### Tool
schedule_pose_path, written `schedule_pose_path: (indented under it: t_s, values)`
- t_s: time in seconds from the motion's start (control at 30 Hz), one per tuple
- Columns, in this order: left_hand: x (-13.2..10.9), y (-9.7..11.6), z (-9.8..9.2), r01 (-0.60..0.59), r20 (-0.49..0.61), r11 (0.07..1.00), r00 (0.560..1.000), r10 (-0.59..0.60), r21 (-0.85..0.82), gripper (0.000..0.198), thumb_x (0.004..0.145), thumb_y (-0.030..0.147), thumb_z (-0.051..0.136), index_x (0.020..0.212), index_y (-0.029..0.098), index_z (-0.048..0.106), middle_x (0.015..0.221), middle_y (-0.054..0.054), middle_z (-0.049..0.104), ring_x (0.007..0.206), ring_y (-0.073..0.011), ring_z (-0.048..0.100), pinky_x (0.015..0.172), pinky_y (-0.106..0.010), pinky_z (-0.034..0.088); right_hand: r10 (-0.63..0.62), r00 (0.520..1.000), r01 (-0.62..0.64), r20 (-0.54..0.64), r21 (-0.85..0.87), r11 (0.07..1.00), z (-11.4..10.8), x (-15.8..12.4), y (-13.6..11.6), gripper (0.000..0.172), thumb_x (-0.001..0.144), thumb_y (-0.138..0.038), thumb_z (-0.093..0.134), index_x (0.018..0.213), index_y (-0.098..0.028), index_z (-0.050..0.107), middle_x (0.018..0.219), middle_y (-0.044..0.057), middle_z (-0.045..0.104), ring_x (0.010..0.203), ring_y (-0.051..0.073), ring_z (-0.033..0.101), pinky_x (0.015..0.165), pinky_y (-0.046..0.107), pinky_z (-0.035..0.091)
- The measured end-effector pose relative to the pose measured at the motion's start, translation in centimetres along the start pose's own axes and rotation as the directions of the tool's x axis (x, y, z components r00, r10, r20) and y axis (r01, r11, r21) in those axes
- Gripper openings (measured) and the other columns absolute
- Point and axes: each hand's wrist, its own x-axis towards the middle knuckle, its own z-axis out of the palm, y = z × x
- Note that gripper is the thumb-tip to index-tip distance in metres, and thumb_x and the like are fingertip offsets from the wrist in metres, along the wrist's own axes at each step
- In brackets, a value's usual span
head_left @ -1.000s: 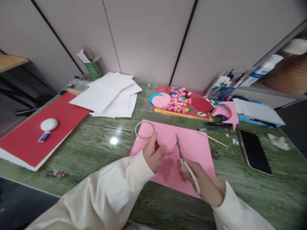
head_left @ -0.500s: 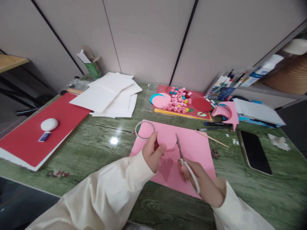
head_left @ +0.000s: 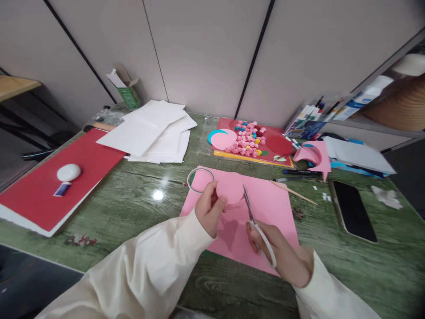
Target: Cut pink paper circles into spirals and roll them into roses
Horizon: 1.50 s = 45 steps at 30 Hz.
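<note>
Between the thumb and fingers of my left hand is a round pink paper disc, held up by its left edge. My right hand is closed round the white handles of a pair of scissors. The blades point up and away from me, with their tips at the disc's right edge. Under both hands lies a larger pink paper sheet flat on the table. A tape roll rests on the sheet's far left corner, close to my left hand.
White sheets and a red board lie left. Behind, pink beads sit on a red packet. To the right are a wooden stick, a pink paper scrap, pens and a phone.
My left hand has shifted slightly left and the disc's angle has changed, so more of its face shows. My right hand and the scissors have barely moved.
</note>
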Motion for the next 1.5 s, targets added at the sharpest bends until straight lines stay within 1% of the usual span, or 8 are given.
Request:
schedule_pose_path:
  t_s: [0.13,0.23,0.4,0.6,0.8,0.93,1.1,1.5]
  values:
    - [0.10,0.09,-0.10,-0.004,-0.008,1.000,1.000,0.004,0.006,0.020,0.080,0.026,0.045,0.098,0.017,0.045,0.068,0.003,0.046,0.054,-0.0061,0.043,0.050,-0.018,0.035,-0.031,0.999,0.031,-0.007,0.022,0.999,0.18,0.09,0.14,0.036,0.090,-0.040,0.027,0.064,-0.018,0.040,0.060,-0.003,0.042,0.058,0.011,0.041,0.059,0.024,0.031]
    - [0.05,-0.06,-0.09,0.024,-0.002,1.000,1.000,-0.024,0.013,0.024,0.079,0.030,0.049,0.098,0.017,0.043,0.067,0.003,0.047,0.054,-0.0068,0.045,0.050,-0.019,0.036,-0.032,0.999,0.032,0.004,0.034,0.999,0.21,0.13,-0.05,0.036,0.089,-0.041,0.028,0.063,-0.018,0.040,0.060,-0.003,0.042,0.058,0.011,0.040,0.058,0.024,0.031]
    - [-0.24,-0.19,-0.10,0.065,0.025,0.992,0.997,-0.068,0.110,0.023,0.079,0.034,0.048,0.092,0.016,0.044,0.063,0.004,0.045,0.055,-0.0080,0.045,0.053,-0.021,0.038,-0.007,1.000,0.007,0.014,-0.007,1.000,0.01,0.04,-0.38,0.037,0.088,-0.045,0.028,0.064,-0.018,0.040,0.060,-0.003,0.041,0.058,0.011,0.040,0.058,0.024,0.032]
    - [-0.36,-0.31,-0.26,0.106,0.049,0.977,0.992,-0.117,0.186,0.026,0.079,0.035,0.047,0.097,0.017,0.044,0.064,0.003,0.048,0.056,-0.0096,0.047,0.054,-0.023,0.040,-0.009,0.999,0.006,-0.046,-0.071,0.997,-0.19,0.00,-0.48,0.039,0.085,-0.050,0.031,0.067,-0.018,0.043,0.060,-0.002,0.045,0.058,0.013,0.042,0.058,0.026,0.034]
    - [-0.30,0.05,-0.17,0.080,0.051,0.982,0.995,-0.090,0.169,0.023,0.079,0.032,0.046,0.096,0.017,0.046,0.064,0.004,0.047,0.055,-0.0091,0.046,0.053,-0.022,0.039,-0.025,0.998,0.026,-0.049,0.007,1.000,-0.07,0.20,-0.73,0.039,0.085,-0.049,0.032,0.063,-0.018,0.043,0.058,-0.002,0.043,0.058,0.013,0.042,0.055,0.025,0.034]
    - [-0.24,0.30,-0.17,0.063,0.045,0.987,0.997,-0.070,0.149,0.024,0.080,0.030,0.045,0.099,0.016,0.044,0.066,0.003,0.046,0.055,-0.0083,0.045,0.054,-0.022,0.038,-0.015,0.999,0.015,-0.029,0.011,1.000,-0.11,0.15,-0.71,0.037,0.087,-0.045,0.032,0.063,-0.018,0.043,0.058,-0.002,0.043,0.057,0.012,0.042,0.056,0.024,0.033]
    - [-0.20,0.03,-0.21,0.048,0.030,0.990,0.998,-0.052,0.133,0.025,0.080,0.030,0.045,0.101,0.016,0.044,0.065,0.003,0.046,0.056,-0.0083,0.045,0.054,-0.022,0.037,-0.012,1.000,0.012,0.002,0.016,1.000,-0.08,0.04,-0.46,0.037,0.088,-0.042,0.030,0.064,-0.018,0.043,0.060,-0.002,0.044,0.058,0.012,0.042,0.059,0.024,0.033]
    - [-0.15,0.35,-0.10,0.065,-0.022,0.994,0.998,-0.064,0.088,0.029,0.079,0.033,0.046,0.102,0.015,0.043,0.062,0.004,0.045,0.054,-0.0086,0.044,0.052,-0.021,0.036,-0.025,1.000,0.026,-0.008,0.034,0.999,0.06,0.01,-0.11,0.038,0.088,-0.043,0.030,0.063,-0.018,0.043,0.059,-0.002,0.045,0.058,0.011,0.042,0.059,0.024,0.034]
